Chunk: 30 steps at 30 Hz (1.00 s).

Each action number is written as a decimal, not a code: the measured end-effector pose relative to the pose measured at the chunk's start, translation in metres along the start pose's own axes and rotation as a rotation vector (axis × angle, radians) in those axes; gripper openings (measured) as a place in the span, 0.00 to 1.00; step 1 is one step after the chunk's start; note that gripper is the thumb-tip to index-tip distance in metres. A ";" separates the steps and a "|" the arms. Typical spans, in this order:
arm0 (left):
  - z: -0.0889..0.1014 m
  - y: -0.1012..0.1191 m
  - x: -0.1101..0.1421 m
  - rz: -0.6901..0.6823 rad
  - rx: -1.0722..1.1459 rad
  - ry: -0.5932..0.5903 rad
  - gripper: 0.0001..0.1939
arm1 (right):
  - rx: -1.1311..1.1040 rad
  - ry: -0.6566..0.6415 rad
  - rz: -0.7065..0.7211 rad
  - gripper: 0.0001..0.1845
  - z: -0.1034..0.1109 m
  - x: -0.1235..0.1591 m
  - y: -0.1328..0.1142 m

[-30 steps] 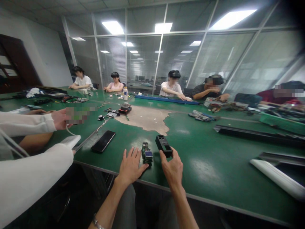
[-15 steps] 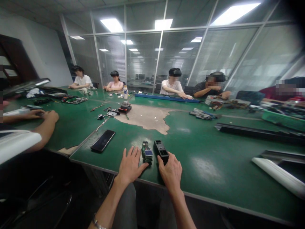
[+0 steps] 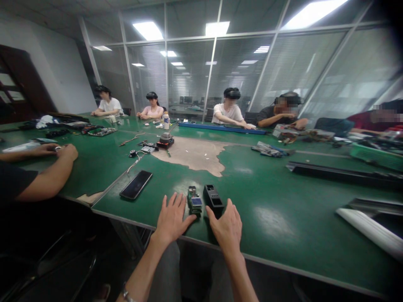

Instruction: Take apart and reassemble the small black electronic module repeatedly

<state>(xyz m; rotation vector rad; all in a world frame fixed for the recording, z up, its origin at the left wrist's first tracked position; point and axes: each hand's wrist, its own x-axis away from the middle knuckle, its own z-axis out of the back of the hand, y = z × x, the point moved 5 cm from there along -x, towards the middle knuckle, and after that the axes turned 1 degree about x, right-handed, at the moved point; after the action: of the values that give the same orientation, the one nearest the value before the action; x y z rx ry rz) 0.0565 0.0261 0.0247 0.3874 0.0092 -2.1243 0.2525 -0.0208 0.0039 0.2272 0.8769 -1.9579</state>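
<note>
My left hand [image 3: 172, 220] rests open on the green table mat [image 3: 277, 226], its fingertips close to a small circuit board module [image 3: 194, 200] with a blue-lit display. A black rectangular plastic case [image 3: 213, 197] stands just right of that board. My right hand [image 3: 224, 224] lies open below the case, its fingertips at or near the case's lower edge. Neither hand holds anything. A black smartphone [image 3: 136, 185] lies face up to the left of my hands.
A co-worker's hands [image 3: 63, 152] rest on the table at the left. Several seated people work along the far side among electronics. A blue strip [image 3: 220, 128], black rails [image 3: 340, 176] and a white tube [image 3: 368, 228] lie on the table. The near table edge runs below my hands.
The black case has come down onto the table, and my right hand has let go of it. The co-worker's white-sleeved arm has left the view at the left.
</note>
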 end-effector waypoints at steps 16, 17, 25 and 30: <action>0.000 -0.003 0.001 0.001 0.022 0.000 0.39 | -0.046 -0.043 -0.018 0.26 0.010 -0.009 -0.010; 0.000 -0.003 0.001 0.003 0.024 -0.001 0.38 | -0.066 -0.037 -0.030 0.26 0.012 -0.009 -0.012; 0.000 -0.004 0.002 0.008 0.038 0.009 0.38 | -0.283 0.025 -0.005 0.28 0.027 -0.012 -0.062; 0.001 -0.004 0.002 0.012 0.041 0.004 0.37 | -0.205 -0.023 0.027 0.27 0.022 -0.009 -0.084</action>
<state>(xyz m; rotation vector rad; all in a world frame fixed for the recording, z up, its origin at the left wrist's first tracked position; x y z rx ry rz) 0.0514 0.0264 0.0243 0.4156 -0.0344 -2.1146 0.1925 -0.0046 0.0646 0.0959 1.0457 -1.8272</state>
